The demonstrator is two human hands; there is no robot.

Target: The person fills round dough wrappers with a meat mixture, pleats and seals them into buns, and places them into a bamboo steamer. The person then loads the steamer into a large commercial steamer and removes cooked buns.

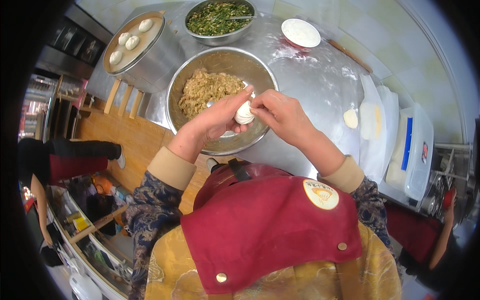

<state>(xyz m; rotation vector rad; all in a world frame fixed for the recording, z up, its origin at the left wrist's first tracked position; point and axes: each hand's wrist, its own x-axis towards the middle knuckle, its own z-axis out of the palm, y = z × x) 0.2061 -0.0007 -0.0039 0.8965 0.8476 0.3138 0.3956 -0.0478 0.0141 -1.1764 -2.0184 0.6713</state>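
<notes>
A white pleated dough bun point(245, 113) rests in my left hand point(219, 118), whose fingers curl beneath it while the thumb lies along its upper side. My right hand point(283, 116) pinches the bun's gathered edge between thumb and fingertips. Both hands are above a wide steel bowl point(268, 71), over its right half. Inside it lies a mound of minced filling point(208, 90), with a bit of shiny metal utensil showing beside my left hand. To the right, a flat dough round point(350, 119) lies on the steel table point(315, 90).
A steamer point(157, 67) at the back left carries several buns. Behind the large bowl stand a bowl of chopped green filling point(219, 18) and a bowl of flour point(300, 33). A wooden stick point(350, 56) lies by the wall, near a plastic bin point(416, 150). Other people are at both sides.
</notes>
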